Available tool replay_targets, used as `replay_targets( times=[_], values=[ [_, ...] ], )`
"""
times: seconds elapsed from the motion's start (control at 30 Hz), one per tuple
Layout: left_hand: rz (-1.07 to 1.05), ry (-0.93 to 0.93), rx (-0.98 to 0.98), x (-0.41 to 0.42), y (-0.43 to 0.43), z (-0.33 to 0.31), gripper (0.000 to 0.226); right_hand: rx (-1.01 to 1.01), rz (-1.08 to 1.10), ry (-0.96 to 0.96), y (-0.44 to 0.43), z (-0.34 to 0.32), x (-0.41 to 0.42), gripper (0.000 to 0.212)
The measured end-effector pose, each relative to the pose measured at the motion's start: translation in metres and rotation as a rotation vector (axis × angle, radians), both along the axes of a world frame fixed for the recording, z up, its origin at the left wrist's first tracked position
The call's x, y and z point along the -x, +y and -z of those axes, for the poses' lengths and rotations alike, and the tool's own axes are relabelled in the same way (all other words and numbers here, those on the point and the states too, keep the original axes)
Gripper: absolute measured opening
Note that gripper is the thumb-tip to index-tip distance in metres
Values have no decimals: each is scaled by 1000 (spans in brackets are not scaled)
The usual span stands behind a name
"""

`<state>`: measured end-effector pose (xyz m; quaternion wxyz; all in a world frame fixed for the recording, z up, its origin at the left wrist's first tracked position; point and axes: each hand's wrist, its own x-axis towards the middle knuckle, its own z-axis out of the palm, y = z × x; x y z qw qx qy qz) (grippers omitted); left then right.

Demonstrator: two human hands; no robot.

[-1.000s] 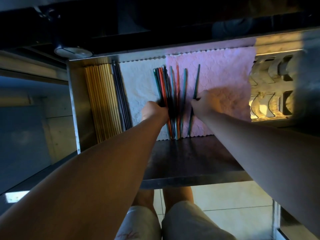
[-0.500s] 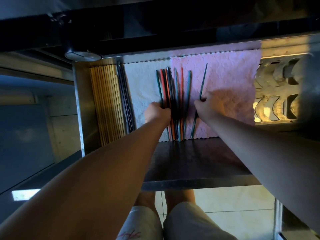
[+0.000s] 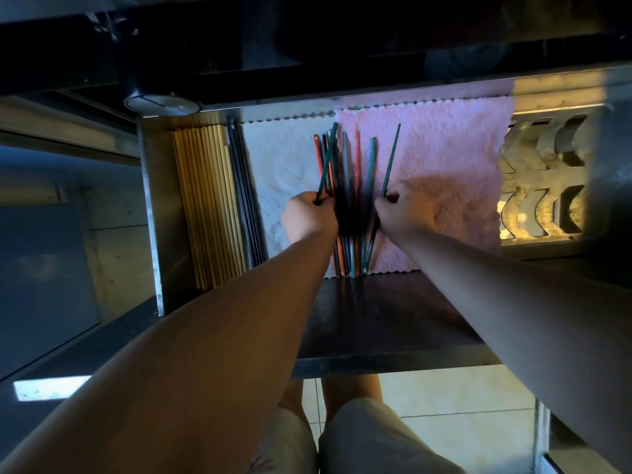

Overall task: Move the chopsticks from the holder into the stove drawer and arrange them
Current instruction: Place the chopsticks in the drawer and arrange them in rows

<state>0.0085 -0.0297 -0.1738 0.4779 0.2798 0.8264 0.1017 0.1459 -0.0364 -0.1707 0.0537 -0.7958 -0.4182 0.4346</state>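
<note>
— What sits where in the drawer?
— Two cloths lie side by side on its floor, the left cloth touching the right cloth. Against the left wall is a packed row of chopsticks, with a few thinner sticks just right of it.
— And the loose chopsticks?
— Over the seam of the cloths, between the left hand and the right hand, each pinching one of them. A slotted plate lies right of the cloths

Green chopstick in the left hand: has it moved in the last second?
Yes. The green chopstick, gripped by the left hand, lay straight beside the red chopsticks; now its tip leans right across them, toward the pink cloth.
</note>
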Motion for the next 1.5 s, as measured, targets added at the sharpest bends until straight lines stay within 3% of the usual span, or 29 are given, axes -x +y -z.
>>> replay_targets(
  times=[0.33, 0.5, 0.7, 0.8, 1.07, 1.5],
  values=[
    [143, 49, 19, 0, 2, 3, 11, 17, 5, 55, 0, -2, 8, 13],
    [125, 15, 71, -2, 8, -3, 10, 14, 132, 76, 4, -1, 11, 23],
    [75, -28, 47, 3, 6, -12, 11, 30, 391, 91, 10, 3, 15, 17],
    [60, -24, 48, 9, 4, -12, 14, -17, 283, 36, 12, 2, 22, 11],
    [-60, -65, 3, 25, 1, -13, 15, -27, 269, -89, 19, 14, 43, 43],
    [-93, -122, 17, 25, -6, -16, 22, 47, 110, -137, 15, 9, 32, 26]
  ],
)
